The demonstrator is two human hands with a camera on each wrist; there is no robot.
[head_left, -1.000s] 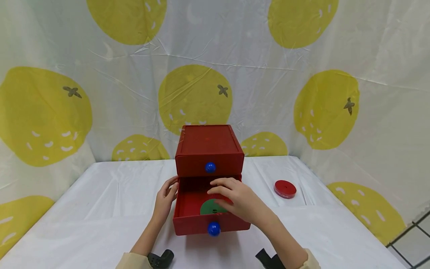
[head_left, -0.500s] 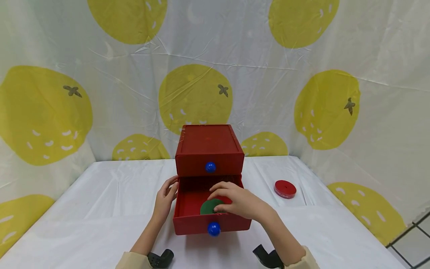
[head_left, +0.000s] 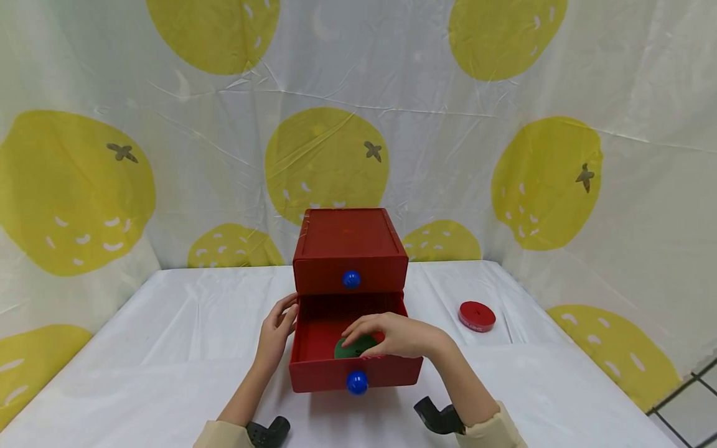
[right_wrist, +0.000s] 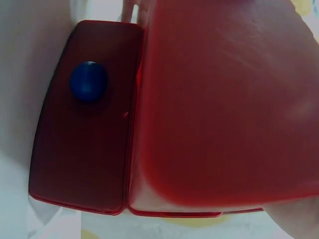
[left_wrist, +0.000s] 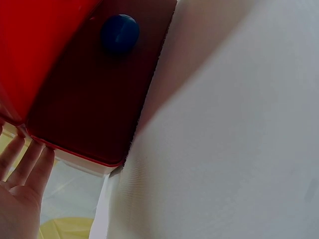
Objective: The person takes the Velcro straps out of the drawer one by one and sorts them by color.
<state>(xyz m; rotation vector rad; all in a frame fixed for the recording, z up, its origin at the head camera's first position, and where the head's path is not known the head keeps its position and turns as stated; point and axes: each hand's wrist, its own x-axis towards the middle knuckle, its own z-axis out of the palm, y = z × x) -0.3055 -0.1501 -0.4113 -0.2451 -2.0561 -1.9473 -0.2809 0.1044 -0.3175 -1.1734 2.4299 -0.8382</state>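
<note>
Toward the far edge of the table [head_left: 224,323], midway between its corners, a red drawer box [head_left: 348,233] is set, and its lower drawer [head_left: 319,376] is pulled well out. Inside that drawer, right up by the front edge and roughly midway between the front corners, a green disc [head_left: 346,350] is seen, its lowest part hidden by the front wall.

And over it the right hand [head_left: 403,333] is held, reached in across the drawer's right edge! Fingers and thumb are curved about the disc; whether it is pinched or merely touched cannot be told. A patch of red is glimpsed between finger and thumb, and much of the right wrist view is filled by a blurred red surface [right_wrist: 224,109]; what it belongs to cannot be made out.

At the drawer's left edge, the left hand [head_left: 277,323] is placed alongside, fingers spread, tips touching the outer wall in the left wrist view, nothing gripped.

Up above, the upper drawer [head_left: 319,275] is closed, fronted by a blue knob [head_left: 351,279]. Out toward the table's right edge, well apart from the box, a red roll [head_left: 477,316] is laid flat.
</note>
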